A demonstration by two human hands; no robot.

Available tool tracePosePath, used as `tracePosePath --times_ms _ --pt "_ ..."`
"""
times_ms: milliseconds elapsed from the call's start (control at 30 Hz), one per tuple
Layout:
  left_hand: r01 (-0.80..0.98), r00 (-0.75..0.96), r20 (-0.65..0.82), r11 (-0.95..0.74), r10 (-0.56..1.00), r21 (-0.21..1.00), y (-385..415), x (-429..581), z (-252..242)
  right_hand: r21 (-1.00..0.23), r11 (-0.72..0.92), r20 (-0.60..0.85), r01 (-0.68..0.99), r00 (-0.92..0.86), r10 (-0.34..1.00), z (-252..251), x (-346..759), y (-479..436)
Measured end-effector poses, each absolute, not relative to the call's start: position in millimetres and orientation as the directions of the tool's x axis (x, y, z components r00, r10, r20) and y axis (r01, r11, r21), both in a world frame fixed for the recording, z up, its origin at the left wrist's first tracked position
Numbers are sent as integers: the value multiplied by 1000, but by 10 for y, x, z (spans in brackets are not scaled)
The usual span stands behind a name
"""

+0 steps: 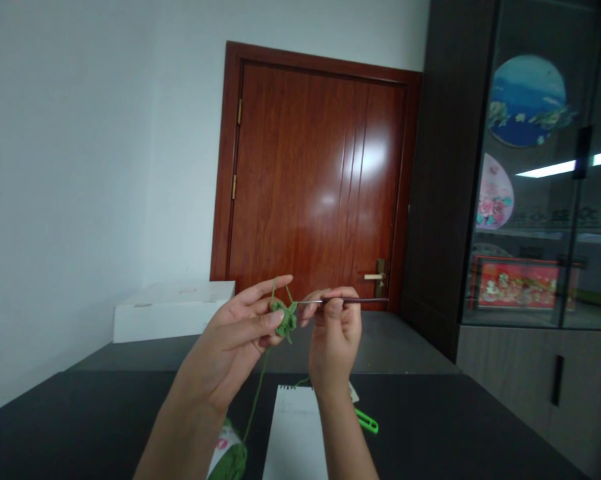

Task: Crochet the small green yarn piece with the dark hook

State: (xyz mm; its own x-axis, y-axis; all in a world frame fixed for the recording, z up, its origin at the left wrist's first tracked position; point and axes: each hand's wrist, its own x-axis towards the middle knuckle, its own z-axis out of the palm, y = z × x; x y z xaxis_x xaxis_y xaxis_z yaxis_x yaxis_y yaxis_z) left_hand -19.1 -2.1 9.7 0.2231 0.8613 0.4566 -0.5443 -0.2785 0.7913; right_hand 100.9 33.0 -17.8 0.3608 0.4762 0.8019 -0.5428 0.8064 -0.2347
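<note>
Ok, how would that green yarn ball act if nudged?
The green yarn ball looks round, so it would probably roll, and is likely soft and light. Its strand rises to your left hand, so tugging could drag it.

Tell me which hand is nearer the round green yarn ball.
Left hand, raised above the round green yarn ball; right hand farther off, to the ball's right.

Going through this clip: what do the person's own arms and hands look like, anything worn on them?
The left hand and the right hand are bare, with no gloves, rings or bracelets showing. The left forearm and right forearm are bare too: no sleeve or watch in view.
</note>
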Motion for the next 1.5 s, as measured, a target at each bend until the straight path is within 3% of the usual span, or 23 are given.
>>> tracePosePath --times_ms 233,533,633,733,833,933,1033,1100,1167,1267,1367,1500 --pt "-474 191 499 -366 845 801 -29 -202 95 -309 665 758 -680 246 604 -169 1032 307" --pt "-307 -11 587 -561 810 769 100 -133 26 -481 241 583 -843 -103 806 -196 986 429" --pt "-282 -30 610 -592 792 755 136 -114 -3 -465 254 591 -848 -84 802 -210 959 454" --pt "-285 -17 637 -615 770 735 153 -110 -25 -442 401 649 -802 23 761 -226 919 460" --pt "-278 -31 663 -643 748 713 154 -111 -32 -381 685 735 -620 247 632 -268 904 486" --pt "-283 -54 663 -648 747 707 128 -101 -25 -259 959 873 -114 397 283 -348 963 543" --pt "-345 7 620 -580 785 738 96 -88 -20 -24 934 948 357 304 -92 -424 1051 600" --pt "-402 96 564 -486 820 776 95 -92 -21 75 910 933 407 293 -208 -441 1069 622" --pt "-454 185 509 -387 841 803 116 -109 -22 73 961 917 267 362 -170 -424 1039 623" --pt "-505 253 467 -297 847 811 154 -156 -17 -64 988 886 -142 447 121 -359 962 584" --pt "-520 258 469 -287 845 805 161 -208 -1 -135 883 838 -449 425 343 -298 950 523" --pt "-497 253 502 -333 827 801 141 -235 8 -211 679 781 -703 297 550 -243 1026 467"
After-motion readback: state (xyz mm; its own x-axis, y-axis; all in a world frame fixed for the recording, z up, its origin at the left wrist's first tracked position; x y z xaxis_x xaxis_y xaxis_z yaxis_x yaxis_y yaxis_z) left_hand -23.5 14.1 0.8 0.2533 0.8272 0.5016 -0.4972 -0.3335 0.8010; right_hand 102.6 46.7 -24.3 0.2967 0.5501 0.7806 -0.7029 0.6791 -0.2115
